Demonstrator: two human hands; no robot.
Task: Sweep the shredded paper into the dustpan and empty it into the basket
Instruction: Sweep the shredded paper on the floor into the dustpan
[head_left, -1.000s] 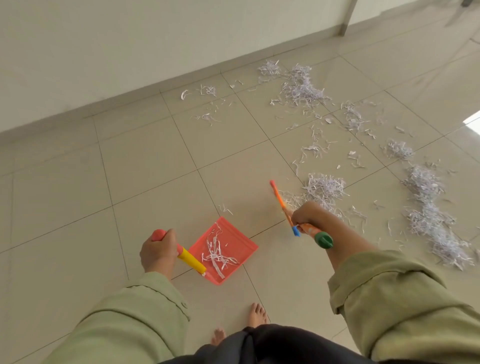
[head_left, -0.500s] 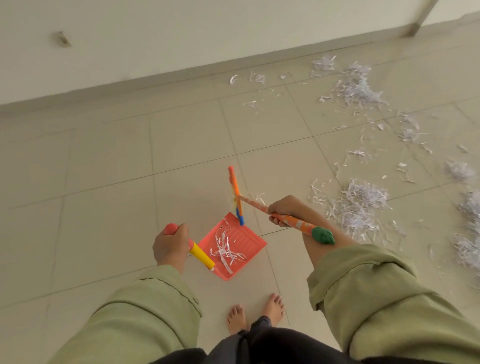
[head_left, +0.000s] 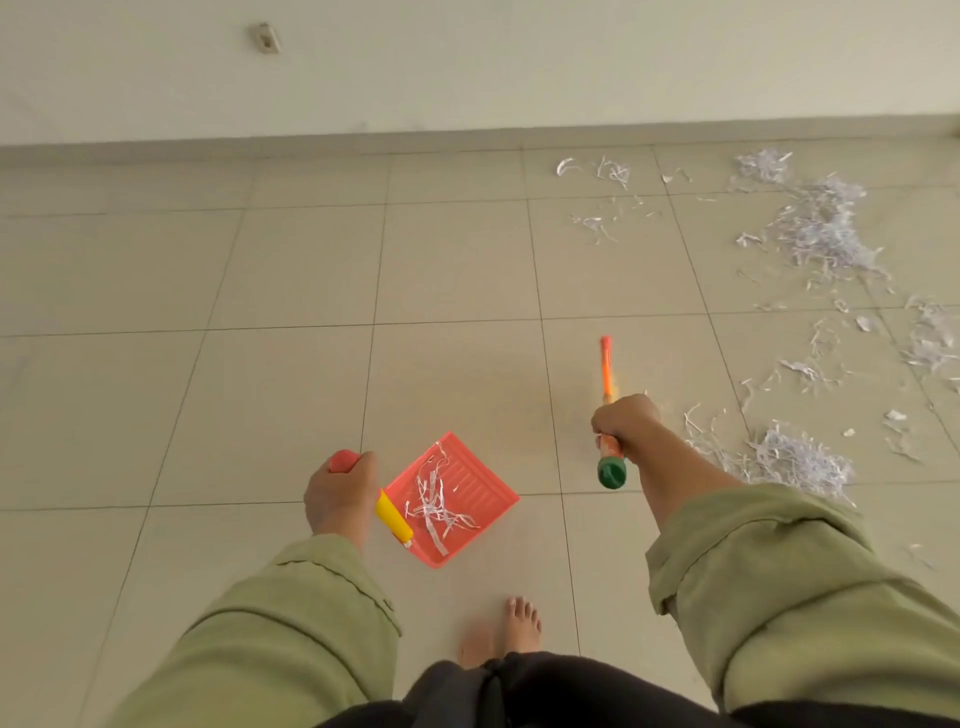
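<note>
Though only a thin tangle of strips lies in it, red dustpan (head_left: 470, 488) held low over the tiled floor (head_left: 291, 405), near a bare foot (head_left: 521, 621). Left hand (head_left: 340, 496) wrapped round its yellow-and-red handle (head_left: 390, 514), fingers (head_left: 363, 467) curled tight about the grip. Right hand (head_left: 623, 423) clenched on the brush handle (head_left: 609, 457), green cap at the near end, orange brush (head_left: 606, 366) pointing away and off the floor, blurred.

Shredded paper (head_left: 802, 457) mostly unswept: one heap just right of the right forearm, larger drifts (head_left: 823, 228) far right towards the wall (head_left: 467, 67), scattered strips between. Basket not in view.

Paper judged feather-light, soft and springy; likely to skate ahead of bristles, cling, or lift out of the pan at a jolt. Best gathered with short, low strokes, pan lip pressed flat to the tile. Pan best carried by the handle, tilted back slightly so the strips sit against the rear wall. Both tools look like light plastic; a firm grip near mid-handle should suffice.
</note>
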